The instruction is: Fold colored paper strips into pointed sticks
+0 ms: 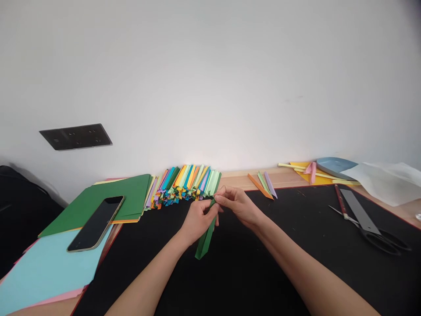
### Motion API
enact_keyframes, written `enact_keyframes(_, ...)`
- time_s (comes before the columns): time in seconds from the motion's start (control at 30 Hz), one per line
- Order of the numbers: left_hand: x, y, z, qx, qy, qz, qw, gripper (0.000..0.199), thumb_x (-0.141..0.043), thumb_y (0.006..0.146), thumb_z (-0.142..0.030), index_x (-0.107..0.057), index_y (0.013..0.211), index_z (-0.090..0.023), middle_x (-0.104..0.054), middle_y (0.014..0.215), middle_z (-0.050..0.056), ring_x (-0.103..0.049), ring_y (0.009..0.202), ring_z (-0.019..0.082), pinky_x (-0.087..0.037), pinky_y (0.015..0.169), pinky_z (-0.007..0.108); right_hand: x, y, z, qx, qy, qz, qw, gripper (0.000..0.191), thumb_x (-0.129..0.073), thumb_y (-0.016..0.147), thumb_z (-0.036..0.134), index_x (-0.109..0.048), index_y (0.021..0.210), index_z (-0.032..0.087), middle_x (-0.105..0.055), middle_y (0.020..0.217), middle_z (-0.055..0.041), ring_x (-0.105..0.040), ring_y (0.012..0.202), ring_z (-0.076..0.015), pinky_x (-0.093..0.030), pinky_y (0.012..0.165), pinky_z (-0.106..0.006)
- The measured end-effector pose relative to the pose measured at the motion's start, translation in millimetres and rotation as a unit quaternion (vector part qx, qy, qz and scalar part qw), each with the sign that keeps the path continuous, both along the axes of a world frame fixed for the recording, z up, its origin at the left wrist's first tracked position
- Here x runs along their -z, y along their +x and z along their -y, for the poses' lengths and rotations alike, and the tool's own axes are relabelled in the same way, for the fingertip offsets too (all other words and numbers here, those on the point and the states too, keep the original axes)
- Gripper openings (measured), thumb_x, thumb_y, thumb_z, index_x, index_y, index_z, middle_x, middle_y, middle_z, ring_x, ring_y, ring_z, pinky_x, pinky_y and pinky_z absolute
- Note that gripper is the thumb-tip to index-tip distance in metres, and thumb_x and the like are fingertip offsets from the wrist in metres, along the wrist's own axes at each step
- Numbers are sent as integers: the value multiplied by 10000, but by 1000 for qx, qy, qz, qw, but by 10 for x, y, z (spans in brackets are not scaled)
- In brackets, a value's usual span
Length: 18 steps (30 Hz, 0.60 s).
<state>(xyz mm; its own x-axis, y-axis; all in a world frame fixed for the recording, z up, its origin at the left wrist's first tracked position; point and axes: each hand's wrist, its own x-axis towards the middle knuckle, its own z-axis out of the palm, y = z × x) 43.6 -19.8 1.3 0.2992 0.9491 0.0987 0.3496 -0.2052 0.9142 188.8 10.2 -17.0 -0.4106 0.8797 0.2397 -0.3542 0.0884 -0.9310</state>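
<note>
A dark green folded paper strip [205, 240] slants down from between my two hands above the black mat [250, 272]. My left hand [200, 219] is closed around its upper part, thumb on the near side. At the strip's top end, my right hand [238, 204] pinches with thumb and fingers, touching my left hand's fingertips. The far tip is mostly covered by my fingers. Just behind my hands lies a stacked pile of folded paper strips [184, 182] in many colours.
Green paper sheets [115, 195] and light blue sheets [52, 267] lie at left, a phone [97, 224] across them. Three loose strips [263, 186] sit behind my right hand. Scissors [378, 237], a craft knife [341, 202], a metal ruler [358, 210] and a blue tray [335, 165] are at right.
</note>
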Motion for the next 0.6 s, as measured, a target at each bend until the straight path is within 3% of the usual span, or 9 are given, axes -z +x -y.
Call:
enact_keyframes(0.23, 40, -6, -40, -18, -19, 7, 1000, 304, -473, 820, -381, -580, 655, -149, -544, 474, -18, -481, 354, 92, -355, 363, 186, 32, -48, -4, 63, -7, 16, 998, 278, -722, 674, 384, -595, 741, 146, -569, 575, 32, -487, 522, -85, -395, 556, -250)
enact_keyframes(0.4, 101, -25, -82, -33, 24, -51, 998, 414, -439, 837, -357, -488, 477, -157, -504, 411, -9, -472, 359, 88, -342, 394, 189, 88, -66, -32, 96, -20, 50, 994, 348, -768, 603, 366, -617, 835, 156, -620, 681, 3, -566, 648, -122, -455, 665, -282)
enact_keyframes(0.6, 146, -39, -105, -35, 55, -76, 995, 355, -440, 827, -289, -510, 504, -157, -534, 443, -13, -495, 366, 90, -355, 417, 195, 120, -75, -51, 129, -13, 73, 989, 359, -789, 546, 388, -617, 761, 157, -642, 669, -21, -593, 652, -150, -481, 682, -316)
